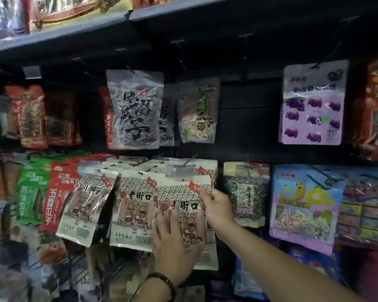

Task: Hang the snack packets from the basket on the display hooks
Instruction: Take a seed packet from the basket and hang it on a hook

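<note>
A cream snack packet (183, 201) printed with an old street house hangs at the front of a full row on the lower display hook (189, 161). My right hand (216, 209) grips that packet's upper right edge. My left hand (172, 243) lies flat on the packet's lower front, fingers spread. Two more rows of the same cream packets (131, 214) hang to the left, the leftmost packet (85, 205) tilted. Several empty hooks (244, 53) stick out of the dark back panel above. The basket is out of view.
Above hang clear seed packets (135, 110) and a purple candy bag (312, 103). Red and green seed packets (42, 192) fill the left side, and a blue candy bag (303, 203) hangs at the right. A dark shelf (59, 33) with boxes runs overhead.
</note>
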`<action>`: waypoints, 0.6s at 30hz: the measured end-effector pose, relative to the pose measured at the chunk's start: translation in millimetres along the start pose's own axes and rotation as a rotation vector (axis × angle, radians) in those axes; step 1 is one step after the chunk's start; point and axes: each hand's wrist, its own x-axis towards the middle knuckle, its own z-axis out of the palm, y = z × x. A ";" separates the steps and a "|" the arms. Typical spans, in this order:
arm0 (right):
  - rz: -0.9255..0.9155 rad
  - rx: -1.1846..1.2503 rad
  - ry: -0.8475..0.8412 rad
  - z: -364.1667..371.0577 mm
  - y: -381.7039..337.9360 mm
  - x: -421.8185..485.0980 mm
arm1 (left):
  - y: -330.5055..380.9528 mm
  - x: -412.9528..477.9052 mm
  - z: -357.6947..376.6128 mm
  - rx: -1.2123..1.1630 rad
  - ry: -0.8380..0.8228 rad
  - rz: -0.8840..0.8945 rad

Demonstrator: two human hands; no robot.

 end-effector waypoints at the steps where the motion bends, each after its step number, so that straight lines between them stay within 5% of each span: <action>1: -0.014 0.010 0.010 2.2 -0.6 3.3 | -1.5 4.8 0.1 0.017 0.003 0.007; 18: 0.055 -0.040 0.165 26.7 21.7 59.7 | -8.9 36.6 33.7 0.108 0.072 0.021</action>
